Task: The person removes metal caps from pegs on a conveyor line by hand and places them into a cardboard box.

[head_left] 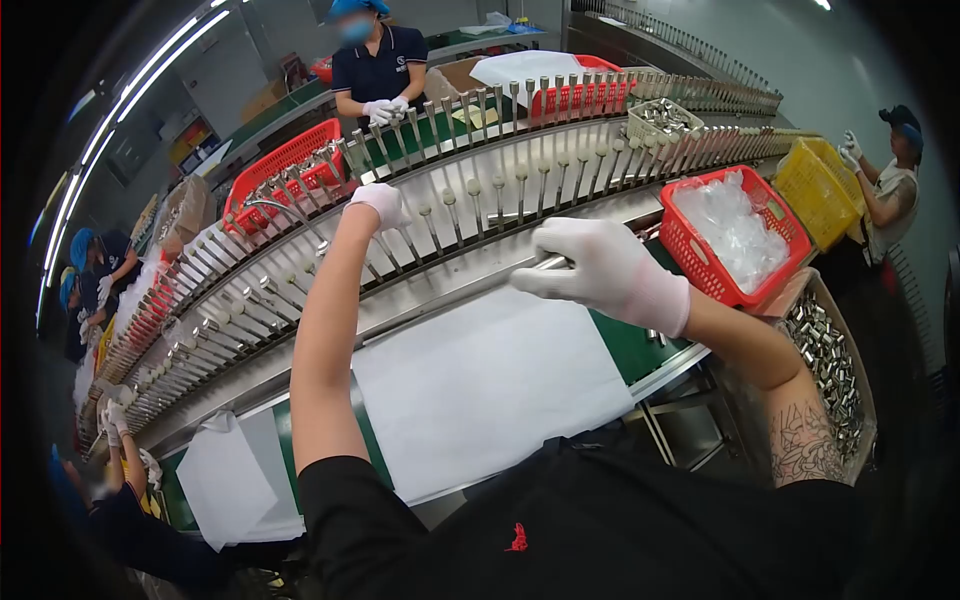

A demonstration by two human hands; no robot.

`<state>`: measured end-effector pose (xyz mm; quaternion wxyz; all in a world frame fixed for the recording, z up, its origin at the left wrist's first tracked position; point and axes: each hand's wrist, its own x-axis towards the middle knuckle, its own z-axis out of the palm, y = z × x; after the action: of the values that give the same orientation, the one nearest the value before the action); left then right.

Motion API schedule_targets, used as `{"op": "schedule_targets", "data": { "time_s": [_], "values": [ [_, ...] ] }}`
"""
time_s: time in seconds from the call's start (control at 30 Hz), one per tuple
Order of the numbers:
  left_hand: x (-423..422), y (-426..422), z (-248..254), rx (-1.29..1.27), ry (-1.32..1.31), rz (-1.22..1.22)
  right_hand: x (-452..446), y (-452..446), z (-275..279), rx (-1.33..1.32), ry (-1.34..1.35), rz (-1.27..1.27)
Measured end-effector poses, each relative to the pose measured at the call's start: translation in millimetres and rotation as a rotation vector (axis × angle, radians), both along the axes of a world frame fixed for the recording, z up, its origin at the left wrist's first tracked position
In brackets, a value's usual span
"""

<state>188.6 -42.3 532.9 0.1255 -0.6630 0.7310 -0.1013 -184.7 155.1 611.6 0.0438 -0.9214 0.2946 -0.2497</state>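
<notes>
Right hand (605, 268): metal piece (553, 262) is being gripped | left hand (380, 205): grip cannot be told | drop possibly being caused by smoothness

black short-sleeved shirt (620, 530), small red emblem (516, 538), white gloves (610, 265), patterned arm tattoo (803, 442)

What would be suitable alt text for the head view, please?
A person's white-gloved left hand is at a row of metal rods, while the gloved right hand holds a small metal piece. A white sheet lies on the green bench below; a co-worker stands opposite.
</notes>
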Motion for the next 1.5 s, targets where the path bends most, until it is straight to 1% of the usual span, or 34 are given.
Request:
{"op": "schedule_targets", "data": {
  "time_s": [0.03, 0.07, 0.1, 0.13, 0.17, 0.2, 0.23, 0.3, 0.37, 0.43, 0.5, 0.53, 0.57, 0.63, 0.67, 0.7, 0.73, 0.77, 0.83, 0.87, 0.9, 1.0, 1.03, 1.1, 1.13, 1.17, 1.2, 1.23, 1.3, 1.33, 1.37, 1.43, 1.47, 1.5],
  "values": [
    [-2, 13, 16, 0.018, 0.166, -0.014, -15, -3, -18, 0.070, -0.088, -0.046],
    [-2, 30, 38, 0.034, 0.328, -0.031, -26, -14, -51, 0.130, -0.222, -0.072],
    [-11, 57, 59, 0.022, 0.548, -0.103, -42, -30, -84, 0.202, -0.345, -0.104],
    [-21, 85, 78, -0.080, 0.448, -0.240, -58, -38, -105, 0.548, -0.491, -0.162],
    [-30, 105, 90, -0.208, 0.397, -0.217, -67, -43, -123, 0.911, -0.628, -0.223],
    [-39, 135, 100, -0.214, 0.739, -0.248, -59, -43, -137, 1.003, -0.765, -0.236],
    [-45, 154, 104, -0.127, 1.091, -0.103, -52, -51, -158, 1.078, -0.904, -0.207],
    [-69, 195, 63, -0.429, 1.568, -0.017, -4, -45, -164, 1.200, -1.167, -0.072],
    [-117, 203, -15, -0.443, 2.222, 0.024, 26, -47, -167, 1.410, -1.344, 0.069],
    [-161, 206, -92, -0.386, 2.760, -0.025, 56, -49, -186, 1.483, -1.532, 0.116],
    [-203, 201, -133, -0.640, 3.087, 0.337, 72, -49, -199, 1.597, -1.676, 0.155],
    [-218, 201, -133, -0.674, 3.076, 0.304, 79, -49, -204, 1.662, -1.788, 0.181],
    [-230, 202, -132, -0.769, 3.063, 0.376, 77, -49, -211, 1.679, -1.768, 0.150],
    [-230, 199, -128, -0.672, 3.117, 0.374, 74, -49, -214, 1.641, -1.861, 0.179],
    [-230, 194, -130, -0.674, 3.119, 0.399, 69, -49, -214, 1.663, -1.860, 0.127],
    [-230, 189, -132, -0.662, 3.151, 0.331, 66, -52, -214, 1.667, -1.869, 0.108],
    [-231, 186, -134, -0.636, 3.178, 0.267, 63, -54, -213, 1.668, -1.852, 0.160],
    [-234, 183, -133, -0.610, 3.173, 0.303, 60, -56, -211, 1.674, -1.844, 0.180],
    [-238, 178, -130, -0.684, 3.151, 0.126, 55, -58, -204, 1.677, -1.851, 0.179],
    [-236, 177, -130, -0.657, 3.184, 0.063, 55, -58, -202, 1.683, -1.872, 0.222],
    [-237, 175, -128, -0.652, 3.188, 0.081, 54, -60, -200, 1.693, -1.886, 0.266],
    [-239, 173, -121, -0.608, 3.234, -0.002, 50, -63, -193, 1.706, -1.909, 0.251],
    [-239, 172, -121, -0.608, 3.231, 0.010, 49, -63, -193, 1.713, -1.920, 0.243],
    [-240, 171, -121, -0.625, 3.233, -0.051, 47, -64, -193, 1.728, -1.929, 0.258],
    [-243, 171, -121, -0.616, 3.228, -0.039, 45, -65, -194, 1.735, -1.934, 0.276],
    [-248, 172, -120, -0.700, 3.116, 0.065, 45, -63, -197, 1.724, -1.955, 0.272],
    [-257, 168, -116, -0.745, 3.014, 0.142, 44, -63, -202, 1.726, -1.933, 0.197],
    [-273, 165, -109, -0.767, 2.847, 0.292, 34, -68, -205, 1.682, -1.918, 0.119],
    [-318, 160, -106, -0.565, 2.520, 0.267, 5, -70, -220, 1.503, -1.936, 0.033],
    [-357, 145, -119, -0.499, 2.778, 0.232, -21, -69, -221, 1.282, -1.917, 0.012],
    [-385, 139, -125, -0.346, 2.664, 0.203, -56, -83, -236, 1.246, -1.992, -0.040],
    [-461, 122, -129, -0.104, 2.336, -0.025, -137, -73, -209, 0.879, -1.985, -0.260],
    [-503, 114, -113, -0.024, 2.236, -0.187, -187, -69, -196, 0.696, -1.905, -0.539],
    [-540, 119, -75, 0.110, 2.191, -0.372, -241, -65, -185, 0.669, -2.091, -0.459]
  ]
}}
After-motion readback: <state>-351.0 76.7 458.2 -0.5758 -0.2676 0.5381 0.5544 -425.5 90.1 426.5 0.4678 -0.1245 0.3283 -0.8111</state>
